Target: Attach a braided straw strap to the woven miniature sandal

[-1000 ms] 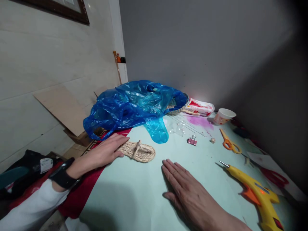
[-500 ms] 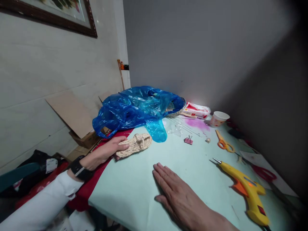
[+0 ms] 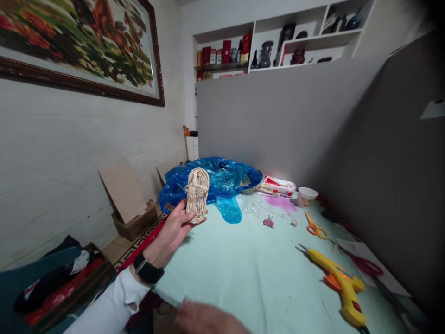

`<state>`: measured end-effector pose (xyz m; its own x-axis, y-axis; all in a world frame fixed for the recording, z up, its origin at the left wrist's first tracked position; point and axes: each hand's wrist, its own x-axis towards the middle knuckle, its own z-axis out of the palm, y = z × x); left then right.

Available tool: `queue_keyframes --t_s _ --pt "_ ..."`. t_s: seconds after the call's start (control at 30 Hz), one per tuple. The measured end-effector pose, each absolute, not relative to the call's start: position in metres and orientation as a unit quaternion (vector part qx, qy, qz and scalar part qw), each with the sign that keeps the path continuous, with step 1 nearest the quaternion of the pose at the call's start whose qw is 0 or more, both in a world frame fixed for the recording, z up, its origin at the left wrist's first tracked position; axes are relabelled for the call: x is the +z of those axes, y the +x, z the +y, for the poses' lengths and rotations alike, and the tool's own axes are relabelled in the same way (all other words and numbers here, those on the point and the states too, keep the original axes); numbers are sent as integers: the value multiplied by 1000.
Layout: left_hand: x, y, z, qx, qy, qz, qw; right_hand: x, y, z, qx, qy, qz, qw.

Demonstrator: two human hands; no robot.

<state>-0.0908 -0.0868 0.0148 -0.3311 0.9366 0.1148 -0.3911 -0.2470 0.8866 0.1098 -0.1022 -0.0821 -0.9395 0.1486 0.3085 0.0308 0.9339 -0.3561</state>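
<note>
My left hand (image 3: 181,221) grips a small woven straw sandal (image 3: 198,197) by one end, thumb on top and fingers beneath. The sandal is raised nearly upright above the table, in front of the blue plastic bag (image 3: 179,178). A strap crosses its upper half. Low in the view, my right hand (image 3: 208,317) is blurred and cut off by the lower edge, by the near edge of the table (image 3: 222,269); its fingers cannot be made out.
A yellow glue gun (image 3: 339,278) lies at the right, with orange scissors (image 3: 315,227) and red-handled scissors (image 3: 368,266) beyond. Farther back are a pink binder clip (image 3: 269,222), a paper cup (image 3: 307,197) and a red-and-white packet (image 3: 281,185). A grey panel (image 3: 278,120) stands behind.
My left hand has lifted the sandal off the table edge and turned it upright. My right hand has moved from lying flat on the table down toward the near edge. The view has tilted up.
</note>
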Motion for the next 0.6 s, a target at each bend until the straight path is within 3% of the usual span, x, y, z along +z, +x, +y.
queue_keyframes --t_s 0.13,0.3,0.47,0.6 --pt "21 -76 -86 731 328 378 463 -73 115 -90 175 -177 -956 154" --pt "18 -63 -72 743 296 371 471 -58 117 -98 324 -118 -924 168" --pt "17 -31 -56 723 302 353 511 -3 145 -56 423 -326 -778 332" --pt "10 0 -41 697 308 349 545 14 160 -13 448 -347 -740 363"
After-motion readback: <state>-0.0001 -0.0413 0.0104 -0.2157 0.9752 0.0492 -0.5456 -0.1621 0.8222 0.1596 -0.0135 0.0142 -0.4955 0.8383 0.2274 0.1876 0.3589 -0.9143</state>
